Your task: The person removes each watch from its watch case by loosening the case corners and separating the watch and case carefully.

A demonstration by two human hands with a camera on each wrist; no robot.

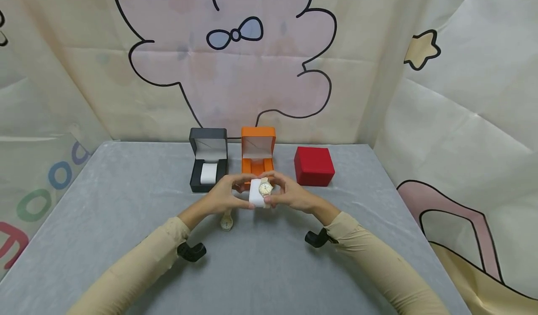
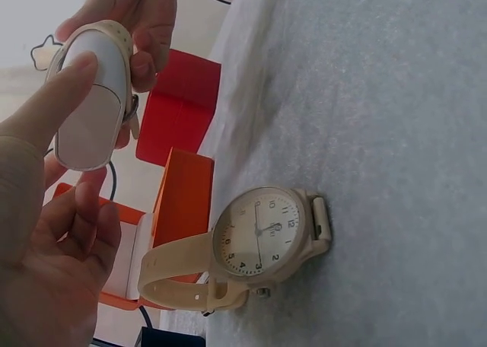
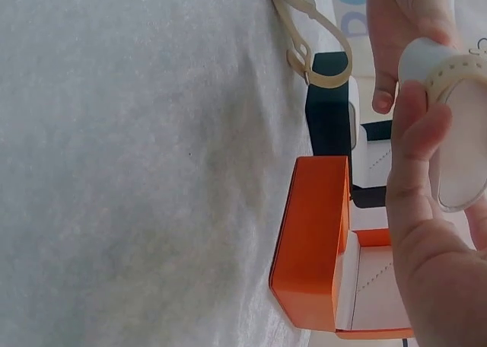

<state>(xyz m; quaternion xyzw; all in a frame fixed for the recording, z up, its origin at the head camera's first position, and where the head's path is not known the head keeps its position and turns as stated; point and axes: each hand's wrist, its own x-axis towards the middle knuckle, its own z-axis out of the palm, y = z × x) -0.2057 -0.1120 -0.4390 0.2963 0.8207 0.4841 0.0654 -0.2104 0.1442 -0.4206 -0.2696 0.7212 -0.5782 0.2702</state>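
Observation:
Both hands hold a white watch cushion (image 1: pixel 255 194) above the table, in front of the open orange box (image 1: pixel 258 138). A cream wristwatch (image 1: pixel 265 188) is wrapped around the cushion near its right end, its dial towards the head camera. My left hand (image 1: pixel 222 196) pinches the cushion, with the thumb pressed on its white side in the left wrist view. With curled fingers, my right hand (image 1: pixel 294 196) grips the watch and strap (image 3: pixel 450 74) at the other end. A second cream watch (image 2: pixel 259 231), strap looped, lies on the table below the left hand.
An open black box (image 1: pixel 208 143) with a white cushion (image 1: pixel 208 173) inside stands left of the orange one. The closed red box (image 1: pixel 314 166) is at the right. Grey cloth covers the table (image 1: pixel 269 268), and a printed curtain (image 1: pixel 361 34) hangs behind.

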